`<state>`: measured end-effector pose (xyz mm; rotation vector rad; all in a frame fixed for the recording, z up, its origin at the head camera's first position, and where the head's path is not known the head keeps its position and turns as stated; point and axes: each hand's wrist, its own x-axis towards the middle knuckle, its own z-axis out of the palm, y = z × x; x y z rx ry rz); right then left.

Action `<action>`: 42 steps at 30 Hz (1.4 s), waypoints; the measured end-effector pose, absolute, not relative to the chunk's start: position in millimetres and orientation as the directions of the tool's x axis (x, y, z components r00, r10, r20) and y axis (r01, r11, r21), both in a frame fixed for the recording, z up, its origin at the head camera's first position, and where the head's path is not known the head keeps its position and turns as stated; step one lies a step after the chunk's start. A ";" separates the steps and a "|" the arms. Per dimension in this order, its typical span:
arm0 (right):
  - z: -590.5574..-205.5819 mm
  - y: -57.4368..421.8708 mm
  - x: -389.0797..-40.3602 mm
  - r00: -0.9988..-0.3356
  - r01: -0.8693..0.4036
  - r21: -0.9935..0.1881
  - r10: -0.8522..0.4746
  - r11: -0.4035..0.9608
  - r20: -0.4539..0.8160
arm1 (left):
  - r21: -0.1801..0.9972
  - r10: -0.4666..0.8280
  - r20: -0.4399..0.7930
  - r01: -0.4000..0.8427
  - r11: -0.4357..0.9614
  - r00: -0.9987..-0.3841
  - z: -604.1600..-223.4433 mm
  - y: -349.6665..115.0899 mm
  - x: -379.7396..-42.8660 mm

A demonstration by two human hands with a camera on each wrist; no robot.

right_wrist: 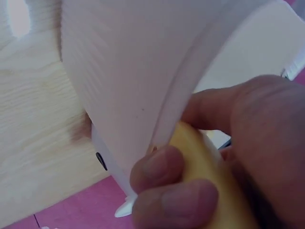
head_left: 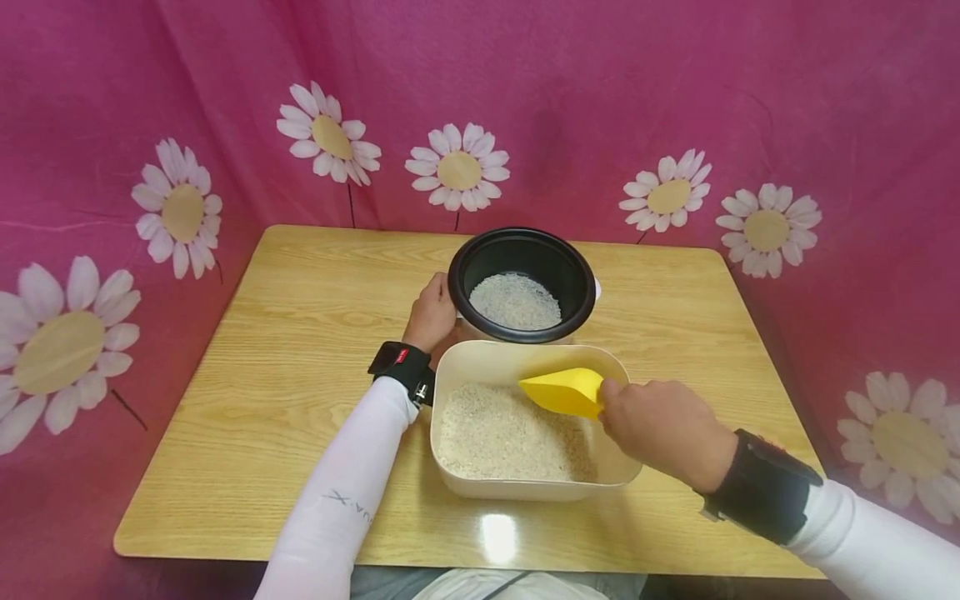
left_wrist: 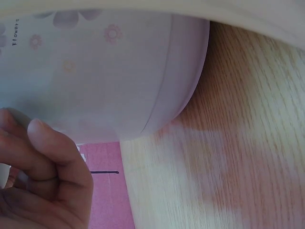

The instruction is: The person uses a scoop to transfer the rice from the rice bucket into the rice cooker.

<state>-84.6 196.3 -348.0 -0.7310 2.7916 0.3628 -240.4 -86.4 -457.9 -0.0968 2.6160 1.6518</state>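
Note:
A yellow scoop (head_left: pixel 562 392) is held by its handle in my right hand (head_left: pixel 660 425), tilted above a cream tub (head_left: pixel 465 492) with pale grain, apparently rice (head_left: pixel 510 433), in it. In the right wrist view the fingers (right_wrist: pixel 176 202) curl round the yellow handle (right_wrist: pixel 209 176), close against the tub's rim. Behind the tub stands a rice cooker (left_wrist: pixel 109 81) with a black inner pot (head_left: pixel 522 237), which has white rice (head_left: pixel 515 302) at its bottom. My left hand (head_left: pixel 433 315) grips the cooker's left side with bent fingers; whatever lies inside the grip is mostly hidden.
The wooden table (head_left: pixel 300 350) holds the tub near its front edge and the cooker farther back. A pink curtain with white daisies (head_left: pixel 555 108) encloses the back and both sides. The tub's back wall stands close to the cooker.

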 end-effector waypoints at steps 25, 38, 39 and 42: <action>-353.7 181.6 -77.0 -0.837 -0.548 0.390 -0.496 0.740 -0.233 | 0.892 -0.028 -0.082 -0.086 0.443 -0.996 -459.2 -86.8 -243.1; -352.1 167.6 -75.5 -0.810 -0.581 0.424 -0.546 0.695 -0.215 | 0.891 -0.024 -0.073 -0.076 0.447 -0.997 -459.7 -87.4 -243.8; -353.8 166.1 -75.6 -0.809 -0.580 0.429 -0.551 0.693 -0.203 | 0.893 -0.023 -0.075 -0.077 0.444 -0.997 -460.0 -87.3 -243.7; -358.6 162.3 -76.0 -0.810 -0.576 0.435 -0.555 0.692 -0.188 | 0.892 -0.022 -0.076 -0.077 0.446 -0.997 -460.1 -87.4 -243.5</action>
